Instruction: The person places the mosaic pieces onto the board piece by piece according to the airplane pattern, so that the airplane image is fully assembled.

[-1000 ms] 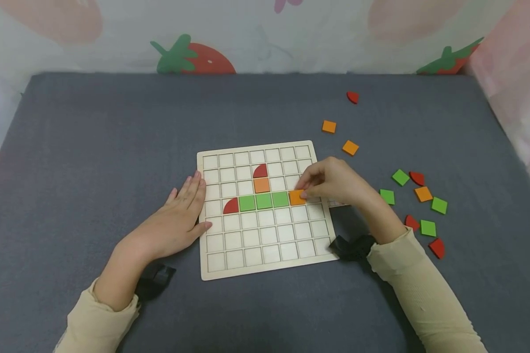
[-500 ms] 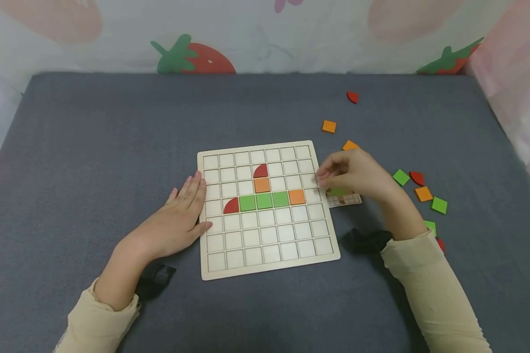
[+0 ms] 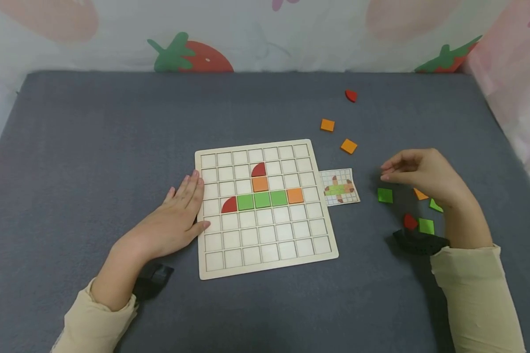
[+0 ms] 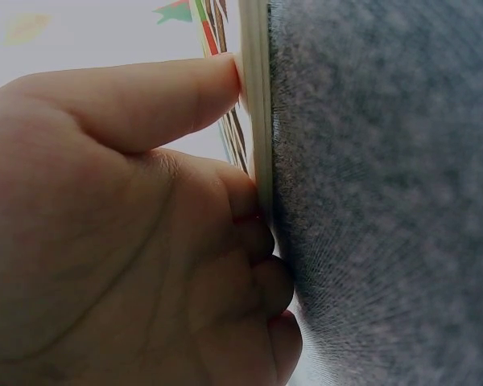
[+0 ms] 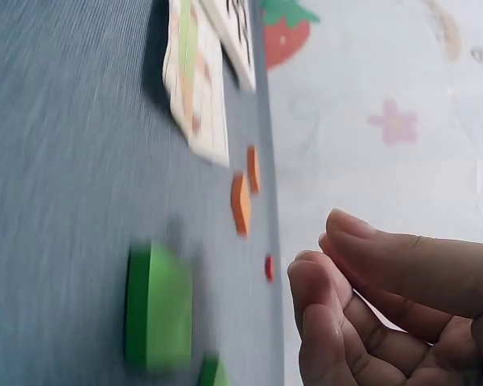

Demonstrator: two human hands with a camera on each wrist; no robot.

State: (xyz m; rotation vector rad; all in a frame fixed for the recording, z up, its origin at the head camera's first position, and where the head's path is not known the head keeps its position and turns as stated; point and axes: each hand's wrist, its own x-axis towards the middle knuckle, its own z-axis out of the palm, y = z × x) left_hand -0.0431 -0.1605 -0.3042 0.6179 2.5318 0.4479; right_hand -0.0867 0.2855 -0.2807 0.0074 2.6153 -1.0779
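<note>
A pale wooden grid board (image 3: 251, 246) lies on the cloth, its cells partly filled with red quarter-round, orange and green square tiles (image 3: 262, 199). My left hand (image 3: 165, 225) rests against the board's left edge, fingers straight, thumb tip on the rim; the left wrist view shows the thumb against the board's side (image 4: 258, 104). Over the loose tiles at the right hovers my right hand (image 3: 428, 174), fingers loosely bent and holding nothing. Below its fingertips lies a green square tile (image 3: 385, 195); the hand hides some other tiles. The right wrist view shows a green tile (image 5: 159, 310) beneath.
A small printed card (image 3: 341, 187) sticks out from under the board's right side. Two orange tiles (image 3: 328, 125) and a red quarter-round tile (image 3: 351, 95) lie farther back. Near the right forearm are another red tile (image 3: 410, 221) and a green tile (image 3: 426, 226).
My right hand let go of an orange tile, which now sits in the row right of the green ones, and moved right over the loose tiles. The left hand stayed put.
</note>
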